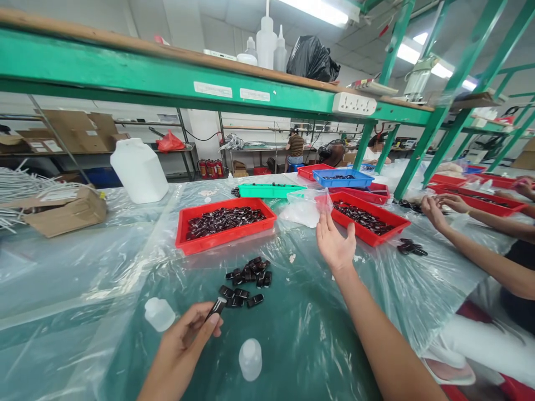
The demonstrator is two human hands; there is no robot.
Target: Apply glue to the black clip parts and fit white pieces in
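Between thumb and fingers, my left hand (190,334) pinches a small glossy black plastic part (216,307) with a pale end. Just beyond it, a loose pile of similar black parts (249,273) lies on the plastic-covered table. My right hand (335,242) is stretched out with the fingers apart, its fingertips at the edge of a clear plastic bag (301,210) of white material; whether they touch it I cannot tell. Two small translucent bottles, a capped one (251,359) and another bottle (159,313), are near my left hand.
A red tray (225,240) and a second red tray (378,240) hold many black parts. Behind them are a green tray (271,191) and a blue tray (343,182). A white jug (139,170) stands left. At right, a co-worker's hands (443,209) work. A green shelf beam (167,72) crosses above.
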